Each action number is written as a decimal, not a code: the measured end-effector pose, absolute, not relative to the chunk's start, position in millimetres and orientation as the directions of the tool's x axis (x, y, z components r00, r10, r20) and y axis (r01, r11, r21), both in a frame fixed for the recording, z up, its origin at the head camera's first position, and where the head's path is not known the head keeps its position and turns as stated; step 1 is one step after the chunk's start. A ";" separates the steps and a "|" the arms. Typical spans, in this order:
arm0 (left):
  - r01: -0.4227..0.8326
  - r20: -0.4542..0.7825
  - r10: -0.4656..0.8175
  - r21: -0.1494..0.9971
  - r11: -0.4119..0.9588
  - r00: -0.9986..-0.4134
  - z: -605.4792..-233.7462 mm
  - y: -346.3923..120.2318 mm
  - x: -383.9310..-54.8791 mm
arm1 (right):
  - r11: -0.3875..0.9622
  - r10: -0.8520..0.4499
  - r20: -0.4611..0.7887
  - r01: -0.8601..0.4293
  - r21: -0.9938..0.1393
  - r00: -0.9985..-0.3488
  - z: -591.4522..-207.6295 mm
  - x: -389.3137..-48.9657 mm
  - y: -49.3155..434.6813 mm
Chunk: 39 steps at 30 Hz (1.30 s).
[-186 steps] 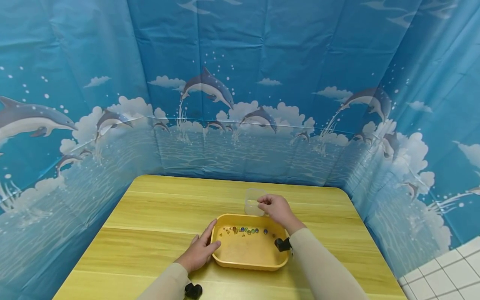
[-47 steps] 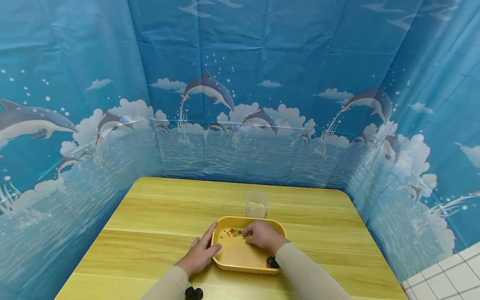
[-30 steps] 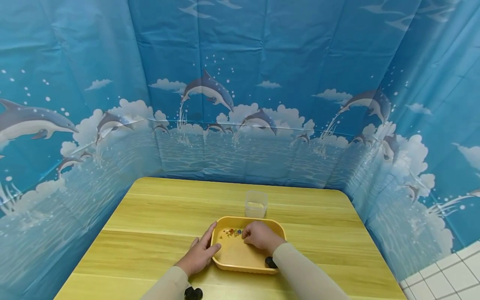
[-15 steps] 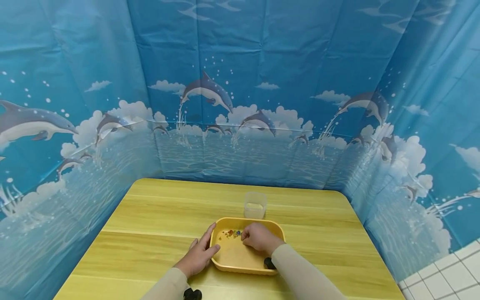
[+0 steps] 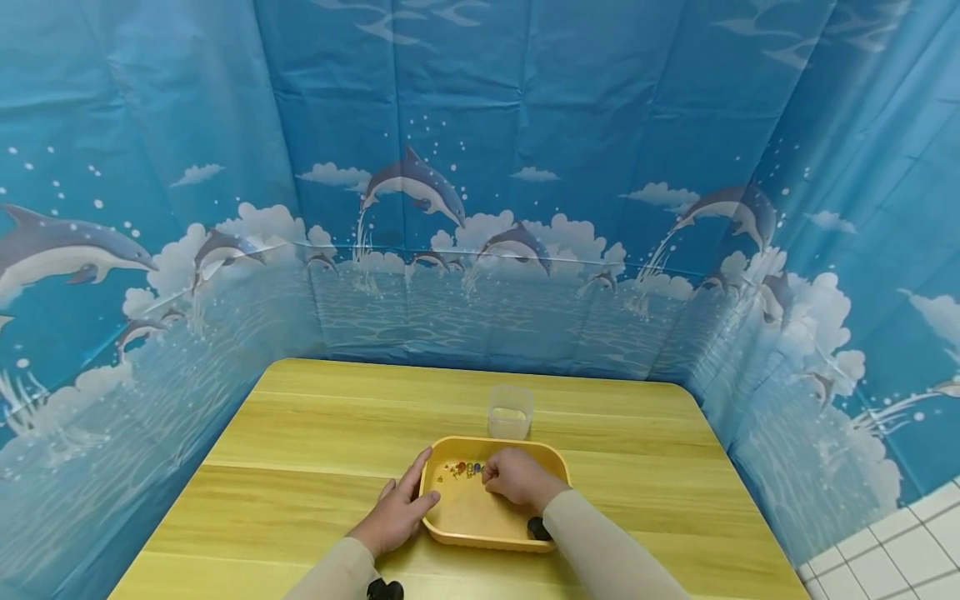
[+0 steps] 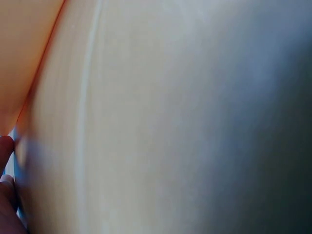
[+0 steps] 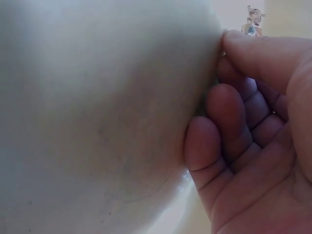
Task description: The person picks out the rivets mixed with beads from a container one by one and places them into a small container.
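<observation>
A shallow yellow tray (image 5: 487, 533) stands on the table. My left hand (image 5: 397, 510) rests against the tray's left side, fingers stretched along the outside and thumb at the rim. My right hand (image 5: 517, 477) is inside the tray near its back wall, fingers curled, with thumb and forefinger tips together. Whether anything sits between those tips is hidden. Just left of the right fingertips lie a blue marble (image 5: 477, 467), a red-orange marble (image 5: 461, 467) and several small gold pins, which look like thumbtacks (image 5: 440, 479). In the right wrist view, a marble (image 7: 249, 30) shows beyond the thumb.
Behind the tray stands a clear plastic cup (image 5: 510, 412) on the wooden table (image 5: 315, 433). A blue dolphin-print curtain (image 5: 480, 317) hangs around the table's back and sides. White tiles (image 5: 915, 542) show at the lower right.
My right hand moved from beside the clear cup down into the tray, covering the marbles on the right. Over the last second it has barely moved. The left hand stays at the tray.
</observation>
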<state>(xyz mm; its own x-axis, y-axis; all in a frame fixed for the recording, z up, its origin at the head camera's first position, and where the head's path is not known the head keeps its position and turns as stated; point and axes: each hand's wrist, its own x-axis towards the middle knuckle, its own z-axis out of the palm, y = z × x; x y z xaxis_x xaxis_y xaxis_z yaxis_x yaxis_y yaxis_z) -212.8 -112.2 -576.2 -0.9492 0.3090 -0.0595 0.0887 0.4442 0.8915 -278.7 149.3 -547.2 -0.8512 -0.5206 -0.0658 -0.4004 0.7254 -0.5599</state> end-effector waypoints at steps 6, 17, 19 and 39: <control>0.087 -0.061 0.309 0.892 0.444 -0.949 -576.6 -113.0 -212.5 | 0.730 -0.526 -0.061 -0.414 -0.544 -0.848 -547.5 -278.6 148.2; 0.098 -0.052 0.313 0.890 0.445 -0.948 -579.5 -114.6 -214.0 | 0.720 -0.544 -0.070 -0.423 -0.550 -0.836 -550.5 -280.6 148.5; 0.097 -0.052 0.310 0.890 0.445 -0.949 -579.5 -114.7 -214.1 | 0.715 -0.541 -0.076 -0.410 -0.566 -0.838 -550.1 -280.6 148.7; 0.078 -0.069 0.306 0.894 0.442 -0.949 -574.9 -113.1 -214.2 | 0.637 -0.478 -0.110 -0.257 -0.727 -0.871 -554.5 -285.9 153.4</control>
<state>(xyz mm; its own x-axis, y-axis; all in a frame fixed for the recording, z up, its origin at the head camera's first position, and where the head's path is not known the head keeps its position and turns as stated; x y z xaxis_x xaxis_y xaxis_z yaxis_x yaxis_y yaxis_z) -214.2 -113.1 -574.9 -0.9495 0.3061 -0.0690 0.0776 0.4420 0.8936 -285.9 153.4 -554.5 -0.8715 -0.4779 -0.1101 -0.2574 0.6369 -0.7267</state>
